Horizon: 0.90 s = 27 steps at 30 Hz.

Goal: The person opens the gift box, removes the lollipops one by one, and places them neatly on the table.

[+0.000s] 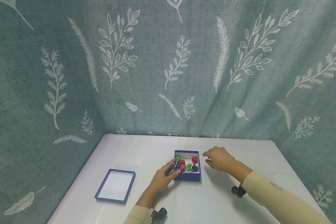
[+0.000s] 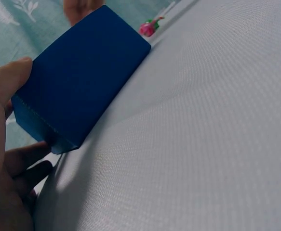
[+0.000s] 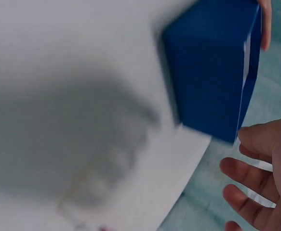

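An open blue box (image 1: 187, 176) with a white inside stands on the white table. Several wrapped lollipops (image 1: 182, 167) in red, green, pink and purple lie in it. My left hand (image 1: 160, 180) grips the box's left side, its thumb near the front corner; in the left wrist view the thumb (image 2: 20, 74) presses the upper edge and fingers lie lower along the side. To the right of the box, my right hand (image 1: 219, 159) hovers with loosely bent fingers and holds nothing. A pink and green lollipop (image 2: 150, 28) lies on the table beyond the box, mostly hidden in the head view.
A blue-rimmed lid (image 1: 116, 185), white inside, lies on the left of the table (image 1: 145, 149). Blue-green curtains (image 1: 156, 71) with white leaf prints hang behind the table and along its sides.
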{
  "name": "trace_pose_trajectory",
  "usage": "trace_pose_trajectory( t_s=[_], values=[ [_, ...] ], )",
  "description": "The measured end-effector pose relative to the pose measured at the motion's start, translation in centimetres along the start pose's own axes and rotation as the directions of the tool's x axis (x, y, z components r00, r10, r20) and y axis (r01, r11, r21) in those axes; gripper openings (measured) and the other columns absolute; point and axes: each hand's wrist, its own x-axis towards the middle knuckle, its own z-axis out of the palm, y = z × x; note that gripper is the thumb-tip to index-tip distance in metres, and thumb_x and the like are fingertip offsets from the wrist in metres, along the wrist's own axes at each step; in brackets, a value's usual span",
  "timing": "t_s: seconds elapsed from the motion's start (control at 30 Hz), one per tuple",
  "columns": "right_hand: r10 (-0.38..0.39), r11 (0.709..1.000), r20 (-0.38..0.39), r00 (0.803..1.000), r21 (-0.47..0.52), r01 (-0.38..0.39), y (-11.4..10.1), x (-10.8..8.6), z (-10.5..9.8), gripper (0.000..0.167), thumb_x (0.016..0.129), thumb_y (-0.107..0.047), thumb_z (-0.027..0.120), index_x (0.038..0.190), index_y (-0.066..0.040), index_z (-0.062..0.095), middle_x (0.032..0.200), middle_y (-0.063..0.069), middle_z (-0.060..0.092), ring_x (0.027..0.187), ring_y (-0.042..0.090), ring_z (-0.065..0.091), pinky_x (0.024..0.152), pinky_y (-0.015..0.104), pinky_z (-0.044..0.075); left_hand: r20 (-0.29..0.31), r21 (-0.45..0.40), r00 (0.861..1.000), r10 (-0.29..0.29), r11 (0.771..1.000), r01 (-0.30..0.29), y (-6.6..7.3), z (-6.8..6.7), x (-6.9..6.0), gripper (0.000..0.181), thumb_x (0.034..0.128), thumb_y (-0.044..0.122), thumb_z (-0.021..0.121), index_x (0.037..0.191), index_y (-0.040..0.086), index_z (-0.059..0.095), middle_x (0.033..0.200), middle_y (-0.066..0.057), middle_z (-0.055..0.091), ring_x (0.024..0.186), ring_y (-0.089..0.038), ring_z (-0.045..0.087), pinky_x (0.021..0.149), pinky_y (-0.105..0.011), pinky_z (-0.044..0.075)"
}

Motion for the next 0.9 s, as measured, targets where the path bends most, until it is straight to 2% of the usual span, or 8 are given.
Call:
trace_pose_trajectory(
  t_s=[0.13, 0.3, 0.4, 0.53, 0.67, 0.8, 0.9],
  values=[
    [-0.021, 1.000, -0.026, 0.999, 0.016, 0.022, -1.9, 1.3, 0.4, 0.023, 0.091, -0.024, 0.070, 0.112, -0.016, 0.071, 0.098, -0.001, 0.069, 0.090, 0.022, 0.059, 0.076, 0.048, 0.047, 0.003, -0.003, 1.000, 0.004, 1.000, -0.004, 0.0, 0.1, 0.0, 0.063, 0.0920, 0.054, 0.059, 0.149, 0.035, 0.040, 0.144, -0.005, 0.050, 0.138, -0.035, 0.036, 0.110, -0.060, 0.026],
    [-0.018, 0.996, -0.051, 0.999, 0.084, 0.022, -3.6, 3.0, 0.9, 0.025, 0.091, -0.023, 0.069, 0.114, -0.014, 0.071, 0.104, 0.001, 0.069, 0.097, 0.024, 0.059, 0.083, 0.051, 0.048, 0.003, -0.004, 1.000, 0.017, 1.000, -0.017, 0.0, 0.1, 0.0, 0.064, 0.0918, 0.056, 0.058, 0.149, 0.035, 0.040, 0.143, -0.005, 0.051, 0.137, -0.035, 0.037, 0.109, -0.061, 0.027],
    [-0.025, 0.995, -0.054, 0.998, 0.093, 0.030, -4.5, 3.9, 1.6, 0.025, 0.092, -0.024, 0.068, 0.115, -0.015, 0.071, 0.105, -0.001, 0.070, 0.094, 0.021, 0.059, 0.083, 0.047, 0.048, -0.002, -0.005, 1.000, 0.017, 1.000, -0.017, 0.0, 0.1, 0.0, 0.063, 0.0918, 0.056, 0.058, 0.149, 0.036, 0.040, 0.143, -0.005, 0.051, 0.137, -0.036, 0.037, 0.108, -0.061, 0.027],
    [-0.030, 0.997, -0.023, 0.999, 0.070, 0.032, -5.5, 5.0, 2.6, 0.028, 0.092, -0.028, 0.068, 0.117, -0.017, 0.071, 0.102, -0.004, 0.071, 0.090, 0.019, 0.059, 0.081, 0.041, 0.048, -0.006, -0.012, 1.000, 0.015, 1.000, -0.015, -0.1, 0.1, -0.1, 0.062, 0.0923, 0.053, 0.059, 0.149, 0.036, 0.040, 0.142, -0.004, 0.052, 0.136, -0.036, 0.038, 0.108, -0.062, 0.028],
    [0.000, 1.000, 0.024, 1.000, 0.025, -0.001, -6.3, 5.8, 3.5, 0.033, 0.094, -0.035, 0.065, 0.122, -0.019, 0.068, 0.101, -0.004, 0.071, 0.090, 0.021, 0.060, 0.082, 0.041, 0.046, -0.007, -0.023, 1.000, 0.009, 1.000, -0.009, -0.1, 0.0, -0.1, 0.062, 0.0923, 0.052, 0.060, 0.149, 0.036, 0.040, 0.142, -0.005, 0.052, 0.136, -0.036, 0.038, 0.108, -0.062, 0.028],
    [0.033, 0.999, 0.040, 0.999, 0.017, -0.033, -7.0, 6.2, 4.2, 0.036, 0.096, -0.036, 0.060, 0.127, -0.019, 0.065, 0.104, -0.001, 0.071, 0.096, 0.024, 0.064, 0.086, 0.043, 0.046, -0.006, -0.021, 1.000, 0.006, 1.000, -0.006, -0.1, -0.1, 0.0, 0.062, 0.0919, 0.053, 0.060, 0.148, 0.035, 0.041, 0.142, -0.005, 0.052, 0.136, -0.037, 0.038, 0.108, -0.061, 0.028],
    [0.038, 0.999, 0.036, 0.999, 0.033, -0.039, -7.5, 6.4, 4.5, 0.030, 0.098, -0.032, 0.058, 0.121, -0.015, 0.067, 0.099, 0.001, 0.072, 0.097, 0.025, 0.066, 0.088, 0.049, 0.047, -0.001, -0.014, 1.000, -0.004, 1.000, 0.004, -0.2, 0.0, 0.2, 0.063, 0.0916, 0.055, 0.059, 0.148, 0.036, 0.041, 0.142, -0.005, 0.052, 0.136, -0.037, 0.038, 0.108, -0.062, 0.028]
  ],
)
